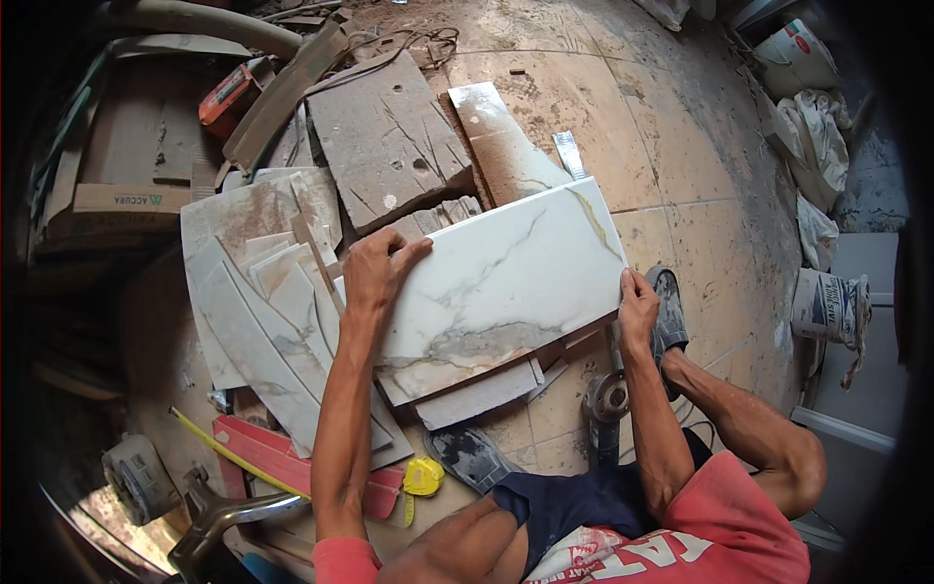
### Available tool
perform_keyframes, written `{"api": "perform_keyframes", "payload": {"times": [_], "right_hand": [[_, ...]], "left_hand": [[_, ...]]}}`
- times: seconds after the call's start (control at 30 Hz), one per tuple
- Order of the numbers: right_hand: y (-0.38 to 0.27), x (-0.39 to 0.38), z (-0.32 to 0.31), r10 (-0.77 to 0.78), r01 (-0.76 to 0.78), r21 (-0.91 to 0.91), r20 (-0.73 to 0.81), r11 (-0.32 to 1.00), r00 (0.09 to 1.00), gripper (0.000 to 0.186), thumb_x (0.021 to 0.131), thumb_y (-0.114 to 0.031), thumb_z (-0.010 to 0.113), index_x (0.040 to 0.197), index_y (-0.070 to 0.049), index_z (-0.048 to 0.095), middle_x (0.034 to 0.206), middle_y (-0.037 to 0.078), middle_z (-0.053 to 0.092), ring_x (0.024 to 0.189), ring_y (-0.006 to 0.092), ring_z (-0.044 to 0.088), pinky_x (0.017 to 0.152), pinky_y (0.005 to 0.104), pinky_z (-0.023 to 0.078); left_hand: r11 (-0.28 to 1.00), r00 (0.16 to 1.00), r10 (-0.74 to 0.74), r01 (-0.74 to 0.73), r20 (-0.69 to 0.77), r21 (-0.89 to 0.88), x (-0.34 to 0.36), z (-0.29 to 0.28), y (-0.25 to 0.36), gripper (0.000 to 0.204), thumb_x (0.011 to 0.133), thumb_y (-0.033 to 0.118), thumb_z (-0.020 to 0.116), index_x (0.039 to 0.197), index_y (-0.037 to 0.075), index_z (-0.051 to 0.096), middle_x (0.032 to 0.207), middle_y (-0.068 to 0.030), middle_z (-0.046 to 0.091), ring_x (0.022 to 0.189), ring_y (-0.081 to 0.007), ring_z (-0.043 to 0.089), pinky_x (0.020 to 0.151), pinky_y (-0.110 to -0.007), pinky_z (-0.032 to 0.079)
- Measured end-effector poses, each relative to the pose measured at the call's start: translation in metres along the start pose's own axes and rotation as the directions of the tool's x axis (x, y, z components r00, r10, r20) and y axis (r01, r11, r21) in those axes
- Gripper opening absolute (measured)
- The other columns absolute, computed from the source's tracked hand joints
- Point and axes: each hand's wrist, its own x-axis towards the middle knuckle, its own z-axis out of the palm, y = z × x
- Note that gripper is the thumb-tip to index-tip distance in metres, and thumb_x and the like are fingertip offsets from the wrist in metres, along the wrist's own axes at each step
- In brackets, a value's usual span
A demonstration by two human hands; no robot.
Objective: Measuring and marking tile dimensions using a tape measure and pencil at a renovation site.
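I hold a rectangular white marble-veined tile [496, 292] by its two ends: my left hand [381, 268] grips the upper left edge, my right hand [636, 307] the right edge. Pieces of similar material [477, 399] lie under it. To the left, several cut tile pieces [253, 321] lie overlapping. An angle grinder [607, 404] is on the floor beside my right forearm. A yellow tape measure [422, 475], its blade partly out, and a red straight bar [258, 438] lie by my left forearm.
A scarred grey board [389, 127], a long tile strip [491, 131] and cardboard boxes [126, 195] are beyond the tile and at left. Buckets [822, 302] and pale sacks [817, 146] line the right side. A metal tool [219, 511] sits at lower left. My sandalled feet [666, 307] flank the grinder.
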Motion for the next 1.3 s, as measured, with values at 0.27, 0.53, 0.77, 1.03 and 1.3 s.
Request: {"api": "perform_keyframes", "payload": {"times": [0.27, 0.53, 0.77, 1.03, 1.3], "right_hand": [[-0.003, 0.002, -0.002, 0.029, -0.026, -0.048, 0.057, 0.999, 0.998, 0.028, 0.092, -0.023, 0.060, 0.107, 0.001, 0.067, 0.095, 0.016, 0.066, 0.086, 0.0238, 0.062, 0.079, 0.0328, 0.047], [-0.035, -0.001, -0.008, -0.048, 0.082, -0.312, 0.114, 0.946, 0.992, 0.032, 0.089, -0.025, 0.060, 0.109, 0.000, 0.066, 0.103, 0.017, 0.060, 0.093, 0.0299, 0.060, 0.083, 0.0365, 0.047], [-0.047, -0.001, -0.011, -0.001, 0.084, -0.557, 0.148, 0.826, 0.989, 0.037, 0.090, -0.034, 0.054, 0.113, -0.008, 0.065, 0.111, 0.011, 0.061, 0.098, 0.0303, 0.059, 0.098, 0.0460, 0.033], [-0.045, 0.003, -0.011, -0.051, 0.147, -0.495, 0.201, 0.856, 0.978, 0.039, 0.092, -0.037, 0.054, 0.111, -0.006, 0.064, 0.106, 0.013, 0.063, 0.097, 0.0278, 0.060, 0.091, 0.0421, 0.040], [-0.046, -0.004, -0.015, -0.218, 0.235, -0.295, 0.090, 0.926, 0.972, 0.041, 0.093, -0.032, 0.057, 0.123, -0.005, 0.058, 0.111, 0.016, 0.063, 0.103, 0.0262, 0.059, 0.091, 0.0386, 0.044]], "left_hand": [[0.963, 0.923, 0.271, -0.260, -0.274, 0.076, -0.006, 0.016, -0.010, 0.029, 0.072, 0.030, 0.079, 0.071, 0.002, 0.069, 0.070, -0.0065, 0.062, 0.067, -0.0221, 0.055, 0.063, -0.035, 0.044], [0.917, 0.871, 0.372, -0.290, -0.322, 0.273, -0.011, 0.020, -0.014, 0.031, 0.070, 0.034, 0.079, 0.070, 0.006, 0.068, 0.069, -0.0029, 0.061, 0.068, -0.0201, 0.054, 0.063, -0.034, 0.044], [0.840, 0.829, 0.447, -0.259, -0.336, 0.478, -0.010, 0.029, -0.013, 0.034, 0.071, 0.039, 0.077, 0.067, 0.008, 0.063, 0.069, -0.0020, 0.058, 0.069, -0.0187, 0.053, 0.062, -0.034, 0.043], [0.792, 0.763, 0.517, -0.255, -0.388, 0.554, -0.005, 0.025, -0.010, 0.032, 0.072, 0.035, 0.076, 0.067, 0.009, 0.059, 0.091, 0.0000, 0.060, 0.072, -0.0185, 0.055, 0.060, -0.032, 0.045], [0.974, 0.627, 0.035, 0.155, -0.778, 0.168, -0.087, -0.069, -0.025, 0.022, 0.080, 0.008, 0.071, 0.099, 0.001, 0.061, 0.103, -0.0126, 0.059, 0.092, -0.0276, 0.058, 0.074, -0.035, 0.048]]}}
